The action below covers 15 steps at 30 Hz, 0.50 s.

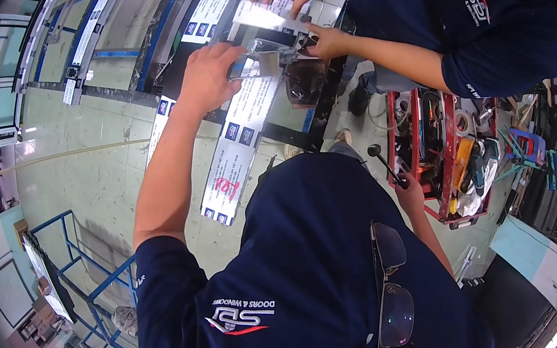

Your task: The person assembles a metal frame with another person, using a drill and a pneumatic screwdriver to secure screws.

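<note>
My left hand (209,74) reaches forward, with its fingers and thumb around the near end of a short shiny aluminium profile piece (262,63). This piece lies across a long profile (239,144) covered in printed white film with red handwriting near its end. Down at my right side, my right hand (409,192) is closed round the handle of a mallet (375,151) with a dark round head. Across from me, a co-worker's two hands (326,42) rest on the far part of the joined profiles; what their fingers hold is partly hidden.
A red tool cart (444,152) full of tools stands at the right. More film-covered profiles (91,30) lie on racks at upper left. A blue metal frame trolley (97,289) stands at lower left. The co-worker (411,8) leans in from the upper right.
</note>
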### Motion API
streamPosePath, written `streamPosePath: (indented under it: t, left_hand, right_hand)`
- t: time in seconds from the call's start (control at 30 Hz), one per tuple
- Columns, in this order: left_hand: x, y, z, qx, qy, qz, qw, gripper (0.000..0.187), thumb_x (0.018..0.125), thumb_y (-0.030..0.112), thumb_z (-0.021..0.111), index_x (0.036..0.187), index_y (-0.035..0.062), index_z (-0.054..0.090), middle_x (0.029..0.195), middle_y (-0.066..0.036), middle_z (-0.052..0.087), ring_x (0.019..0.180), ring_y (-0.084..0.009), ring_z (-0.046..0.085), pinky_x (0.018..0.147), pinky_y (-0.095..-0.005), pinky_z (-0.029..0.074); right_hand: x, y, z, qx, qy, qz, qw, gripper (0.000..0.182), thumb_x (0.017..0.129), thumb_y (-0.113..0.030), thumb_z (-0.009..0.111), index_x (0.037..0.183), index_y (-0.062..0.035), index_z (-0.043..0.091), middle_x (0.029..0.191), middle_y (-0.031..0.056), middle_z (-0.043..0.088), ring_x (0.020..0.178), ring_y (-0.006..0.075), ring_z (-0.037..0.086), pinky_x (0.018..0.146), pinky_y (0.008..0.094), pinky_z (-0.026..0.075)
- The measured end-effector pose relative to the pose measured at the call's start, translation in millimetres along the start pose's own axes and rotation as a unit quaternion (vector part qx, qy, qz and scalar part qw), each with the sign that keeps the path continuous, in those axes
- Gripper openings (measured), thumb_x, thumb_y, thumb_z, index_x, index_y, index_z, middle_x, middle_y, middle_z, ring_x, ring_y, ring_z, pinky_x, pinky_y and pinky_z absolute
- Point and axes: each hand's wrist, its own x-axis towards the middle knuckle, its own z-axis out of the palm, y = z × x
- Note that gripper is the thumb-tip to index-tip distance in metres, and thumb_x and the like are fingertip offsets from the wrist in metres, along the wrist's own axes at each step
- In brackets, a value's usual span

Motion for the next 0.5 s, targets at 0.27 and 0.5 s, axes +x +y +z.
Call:
streamPosePath:
  t: [0.27,0.5]
  left_hand:
    - [25.4,-3.7,5.6,-0.038,-0.051,0.010,0.998,0.062,0.069,0.023,0.081,0.129,0.0153,0.065,0.120,-0.011,0.065,0.111,-0.0353,0.062,0.098,-0.0425,0.050]
    - [24.7,-28.9,29.2,-0.491,-0.099,-0.222,0.837,0.048,0.094,0.034,0.071,0.128,0.0008,0.063,0.113,-0.013,0.070,0.104,-0.0265,0.070,0.089,-0.0376,0.056]
  right_hand:
    - [3.1,-18.7,4.6,0.075,0.002,-0.019,0.997,0.034,0.084,-0.015,0.071,0.117,-0.0112,0.070,0.090,0.0120,0.075,0.084,0.0248,0.073,0.077,0.0384,0.055]
    - [5.0,-51.1,-2.6,0.130,-0.012,-0.061,0.990,0.033,0.084,-0.012,0.073,0.116,-0.0102,0.069,0.081,0.0081,0.071,0.074,0.0219,0.068,0.072,0.0343,0.053]
